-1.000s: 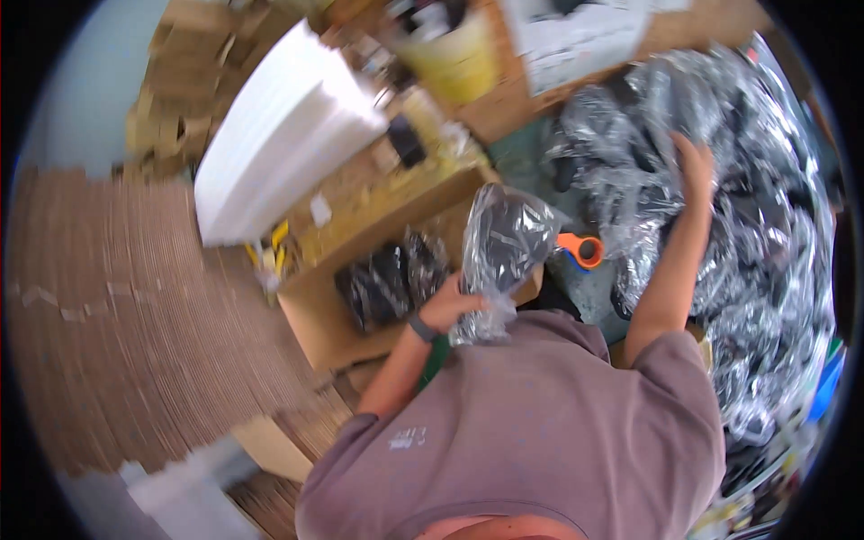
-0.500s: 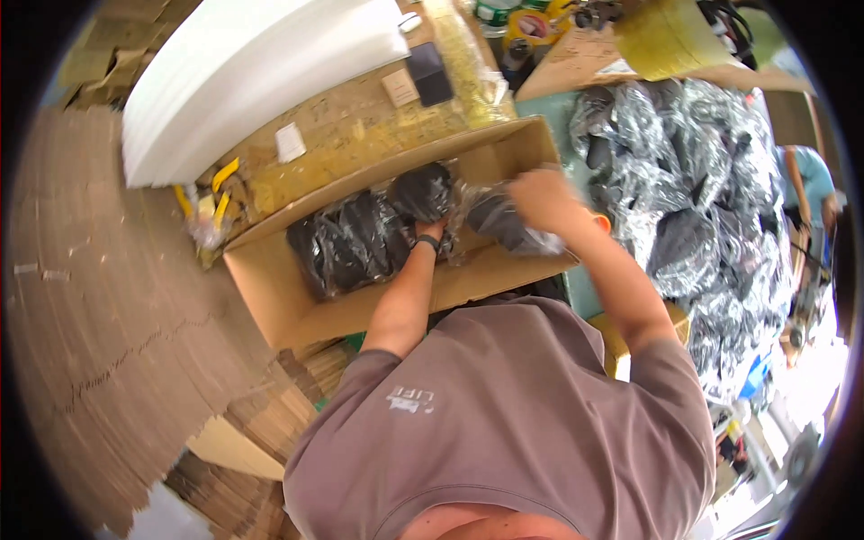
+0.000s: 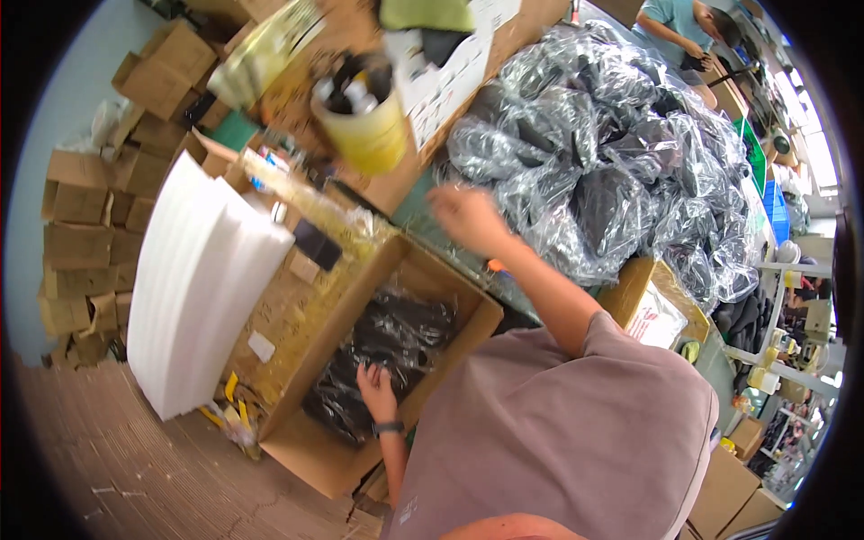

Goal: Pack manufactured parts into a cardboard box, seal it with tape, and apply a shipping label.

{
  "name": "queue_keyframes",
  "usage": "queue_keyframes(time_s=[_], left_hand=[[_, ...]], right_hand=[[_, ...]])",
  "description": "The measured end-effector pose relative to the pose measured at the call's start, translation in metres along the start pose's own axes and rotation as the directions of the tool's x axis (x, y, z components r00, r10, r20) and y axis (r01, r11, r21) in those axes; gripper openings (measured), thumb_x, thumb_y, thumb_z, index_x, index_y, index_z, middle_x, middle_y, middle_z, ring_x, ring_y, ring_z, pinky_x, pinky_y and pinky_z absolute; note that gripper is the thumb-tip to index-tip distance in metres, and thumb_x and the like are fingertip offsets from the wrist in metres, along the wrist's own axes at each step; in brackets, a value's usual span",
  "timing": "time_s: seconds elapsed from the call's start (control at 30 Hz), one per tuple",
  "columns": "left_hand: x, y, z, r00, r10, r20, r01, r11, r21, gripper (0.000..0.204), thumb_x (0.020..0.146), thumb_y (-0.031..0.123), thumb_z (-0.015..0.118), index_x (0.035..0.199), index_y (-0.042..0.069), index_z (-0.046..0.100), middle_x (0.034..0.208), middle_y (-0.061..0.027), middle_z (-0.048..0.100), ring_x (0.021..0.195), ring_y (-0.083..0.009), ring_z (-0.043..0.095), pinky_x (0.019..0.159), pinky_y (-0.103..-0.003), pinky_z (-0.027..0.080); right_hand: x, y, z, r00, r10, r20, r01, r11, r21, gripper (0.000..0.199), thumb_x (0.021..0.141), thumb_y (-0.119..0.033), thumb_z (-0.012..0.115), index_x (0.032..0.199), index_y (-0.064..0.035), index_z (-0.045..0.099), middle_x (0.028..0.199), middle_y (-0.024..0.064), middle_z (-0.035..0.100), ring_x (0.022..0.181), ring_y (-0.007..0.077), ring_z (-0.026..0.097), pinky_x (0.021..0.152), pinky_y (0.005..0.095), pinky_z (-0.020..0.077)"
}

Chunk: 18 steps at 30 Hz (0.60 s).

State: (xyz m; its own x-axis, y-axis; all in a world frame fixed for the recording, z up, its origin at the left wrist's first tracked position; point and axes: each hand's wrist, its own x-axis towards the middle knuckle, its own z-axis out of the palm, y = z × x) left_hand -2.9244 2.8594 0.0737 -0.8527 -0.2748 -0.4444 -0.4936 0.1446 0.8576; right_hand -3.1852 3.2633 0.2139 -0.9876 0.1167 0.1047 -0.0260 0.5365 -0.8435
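My left hand (image 3: 376, 392) is inside a long open cardboard box (image 3: 335, 470), its fingers slightly curled and apart over dark items in clear plastic bags (image 3: 396, 328). The bagged items lie in a row along the box; their exact kind is hidden by the crinkled film. Out past the box's far right corner, my right hand (image 3: 466, 216) hovers by the left edge of a large heap of similar dark bagged items (image 3: 594, 153). Motion smears its fingers, so I cannot see whether they hold anything.
White foam sheets (image 3: 180, 297) stand left of the box, near a dark phone (image 3: 317, 245). A yellow tub of tools (image 3: 364, 126) sits beyond. Folded cartons (image 3: 76, 247) are stacked far left. Another person (image 3: 670, 36) works at the upper right.
My view has swung to the right. My right hand has left the bagged item at the box's right end and reached out to the heap. My left hand remains inside the box.
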Motion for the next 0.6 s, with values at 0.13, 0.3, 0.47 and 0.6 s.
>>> queue_keyframes(time_s=[0.13,0.3,0.47,0.6], left_hand=[[-0.019,0.088,0.054,0.996,0.086,-0.019,-0.086,0.996,0.001,0.068,0.106,0.006,0.069,0.165,-0.002,0.035,0.148,-0.0233,0.064,0.129,-0.0277,0.066,0.114,-0.039,0.051],[-0.003,0.201,0.202,0.917,0.227,0.33,-0.259,0.964,0.057,0.059,0.108,0.009,0.069,0.16,-0.002,0.045,0.141,-0.0205,0.069,0.127,-0.0241,0.068,0.112,-0.038,0.053],[0.023,0.25,0.35,0.843,0.244,0.479,-0.273,0.962,-0.01,0.057,0.109,0.015,0.069,0.159,-0.001,0.047,0.141,-0.0185,0.07,0.13,-0.0243,0.068,0.111,-0.038,0.054],[0.019,0.268,0.426,0.851,0.0,0.525,0.113,0.976,-0.184,0.056,0.113,0.025,0.065,0.16,0.0,0.047,0.147,-0.0165,0.066,0.134,-0.0255,0.065,0.113,-0.041,0.053]], right_hand=[[0.112,0.176,-0.107,0.89,0.079,-0.449,-0.332,0.788,-0.518,0.076,0.097,-0.044,0.076,0.157,-0.0065,0.049,0.122,0.0247,0.074,0.118,0.0423,0.07,0.1,0.0516,0.0561],[0.139,0.273,-0.136,0.804,0.565,-0.188,-0.555,0.596,-0.581,0.119,0.088,-0.059,0.081,0.171,0.0012,0.02,0.125,0.0252,0.078,0.113,0.0372,0.079,0.102,0.053,0.0559],[0.108,0.244,-0.165,0.945,0.299,-0.134,-0.311,0.694,-0.649,0.039,0.081,-0.022,0.079,0.114,-0.0041,0.067,0.106,0.0211,0.079,0.099,0.0392,0.078,0.087,0.0531,0.0581],[0.012,0.156,-0.221,0.928,0.238,-0.287,-0.31,0.919,-0.242,0.066,0.081,-0.012,0.078,0.145,-0.0043,0.063,0.117,0.0248,0.075,0.107,0.0462,0.073,0.092,0.0505,0.0588]])
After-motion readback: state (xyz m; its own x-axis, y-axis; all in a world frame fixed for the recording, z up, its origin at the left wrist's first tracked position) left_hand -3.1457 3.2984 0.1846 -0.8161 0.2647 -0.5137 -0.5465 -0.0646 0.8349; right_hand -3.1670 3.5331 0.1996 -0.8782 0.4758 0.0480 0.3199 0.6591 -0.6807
